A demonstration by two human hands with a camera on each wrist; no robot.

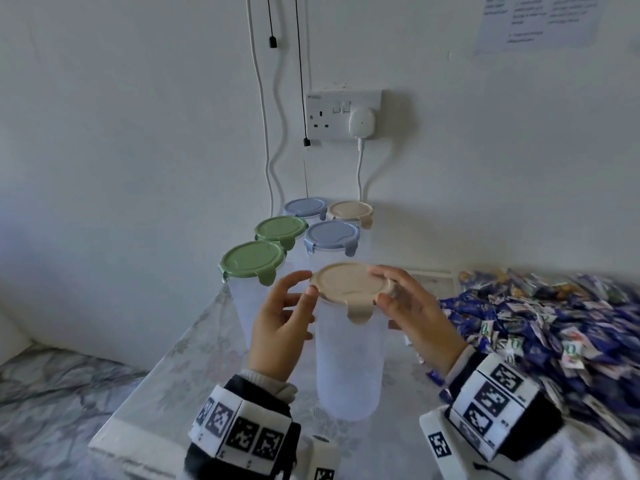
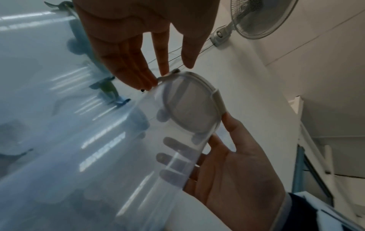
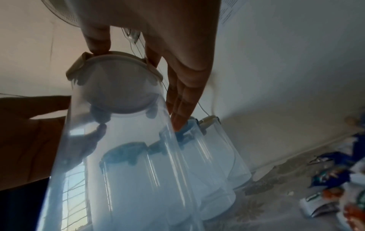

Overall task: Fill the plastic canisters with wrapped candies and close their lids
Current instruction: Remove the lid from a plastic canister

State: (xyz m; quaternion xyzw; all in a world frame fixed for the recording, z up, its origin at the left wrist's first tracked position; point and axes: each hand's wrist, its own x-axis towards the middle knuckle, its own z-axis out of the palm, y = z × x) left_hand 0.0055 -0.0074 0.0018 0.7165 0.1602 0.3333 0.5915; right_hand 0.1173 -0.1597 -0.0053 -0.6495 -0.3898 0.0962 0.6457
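Here, six clear plastic canisters are standing on the table (image 1: 194, 358), each with its lid on: two green, two blue, two beige. The nearest canister (image 1: 348, 362) is sitting between the two hands, and its beige lid (image 1: 349, 283) is resting on its rim right at the fingertips.

The left hand (image 1: 280, 327) is reaching to the lid's left edge; its fingers are nearly straight, with the tips touching a lid tab, as the left wrist view shows, and they are not wrapping around anything. The right hand (image 1: 414, 313) is cupping the canister's right side, with fingers curling around the wall behind it and the thumb pressing at the lid's edge beside a tab.

Beyond the fingertips, the other five canisters are standing in two rows toward the wall: a green-lidded canister (image 1: 252, 263) just left of the left fingers, a second green lid (image 1: 281, 230) behind it, a blue lid (image 1: 331, 237) straight ahead, then another blue lid (image 1: 304, 206) and a second beige lid (image 1: 351, 211) farthest back.

To the right of the right hand, a heap of wrapped candies (image 1: 540, 323) in blue and white wrappers is lying on the table, too many to count.
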